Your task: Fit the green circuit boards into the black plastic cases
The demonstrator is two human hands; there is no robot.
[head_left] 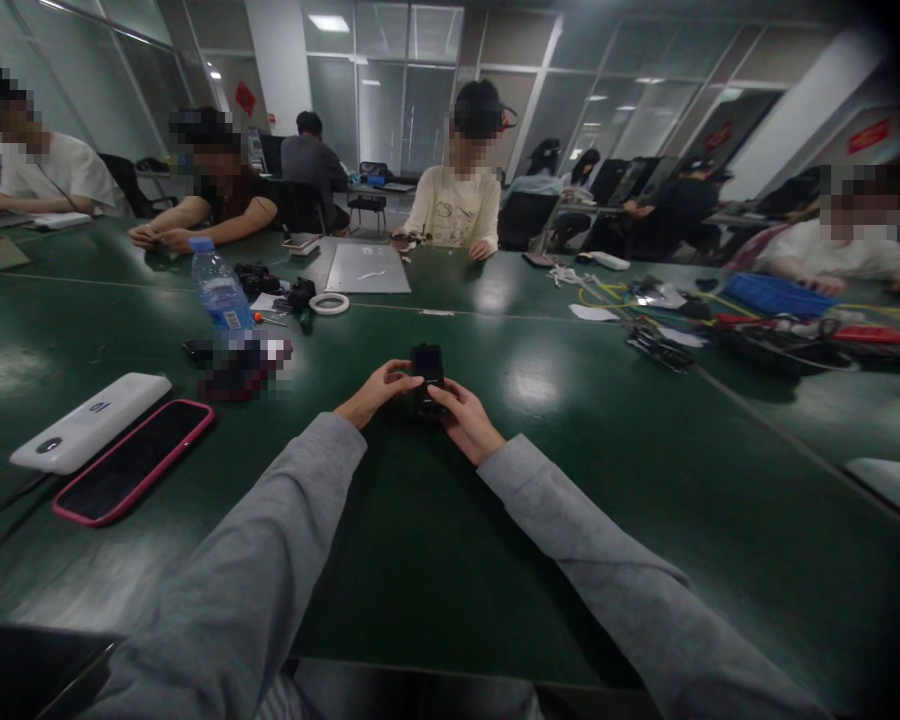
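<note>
In the head view, a green table (435,540) is seen, with a pink-cased phone (133,461) and a white power bank (90,421) lying side by side at the left. Further back, a water bottle (221,294), a roll of tape (329,303) and a grey mat (367,269) are found; cables and a blue tray (776,294) are spread at the right. Other people are seated around the far edge. A small black device (427,376) is held upright just above the table's middle. It is pinched by the fingers of the left hand (375,392) and closed on by the right hand (465,420), both grey-sleeved arms being stretched forward.
</note>
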